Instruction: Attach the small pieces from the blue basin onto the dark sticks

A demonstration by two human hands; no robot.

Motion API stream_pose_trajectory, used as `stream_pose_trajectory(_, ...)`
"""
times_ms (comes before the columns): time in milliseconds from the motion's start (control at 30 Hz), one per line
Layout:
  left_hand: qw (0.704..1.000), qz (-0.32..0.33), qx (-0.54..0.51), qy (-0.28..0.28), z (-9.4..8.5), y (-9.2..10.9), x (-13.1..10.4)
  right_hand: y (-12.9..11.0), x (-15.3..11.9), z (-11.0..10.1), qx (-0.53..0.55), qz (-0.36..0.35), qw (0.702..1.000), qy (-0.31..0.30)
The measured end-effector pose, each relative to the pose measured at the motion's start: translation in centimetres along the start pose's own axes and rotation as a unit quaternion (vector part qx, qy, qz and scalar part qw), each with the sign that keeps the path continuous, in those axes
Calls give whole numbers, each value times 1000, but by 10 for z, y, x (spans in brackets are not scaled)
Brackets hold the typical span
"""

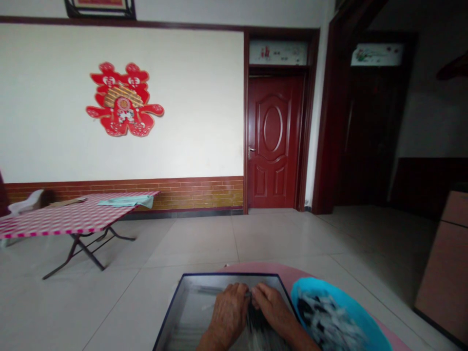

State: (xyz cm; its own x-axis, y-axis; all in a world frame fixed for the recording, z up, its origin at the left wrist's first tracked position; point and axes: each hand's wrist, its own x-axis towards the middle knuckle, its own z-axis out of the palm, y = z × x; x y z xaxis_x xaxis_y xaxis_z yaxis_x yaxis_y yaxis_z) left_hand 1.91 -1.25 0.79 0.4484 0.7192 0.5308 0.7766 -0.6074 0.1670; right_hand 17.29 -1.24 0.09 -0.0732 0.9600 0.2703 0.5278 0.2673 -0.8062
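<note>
My left hand (228,310) and my right hand (273,307) meet over a shallow grey tray (186,302) with a dark blue rim. The fingers of both are closed in a pinch, with the fingertips almost together. A small dark, thin piece shows between them, too blurred to name. Just below, between my wrists, lies a bundle of thin dark strands (257,321) that turns pale toward the bottom edge. Other faint thin strips lie on the tray's left side. Close to my right forearm is a bright blue basin (353,304) full of white and black pieces (329,317).
Tray and basin rest on a pink round table (263,267). To the left stands a folding bed (73,214) with a checked cover and a light green cloth (127,201). A cabinet (444,263) is at the right. Ahead is a closed red door (273,141).
</note>
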Motion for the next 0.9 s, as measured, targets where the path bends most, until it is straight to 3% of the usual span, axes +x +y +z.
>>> stream_pose_trajectory(233, 1000, -10, 5, -18, 0, 0, 0, -8, -1, -3, 70, 24, 997, -21)
stream_pose_trajectory(433, 1000, -6, 13, -28, 0, 0, 0, -5, -1, -1, 11, 14, 1000, -20)
stream_pose_trajectory(900, 997, 3, 32, -76, -3, 0, 1, -9, -1, -3, 41, -6, 998, 48)
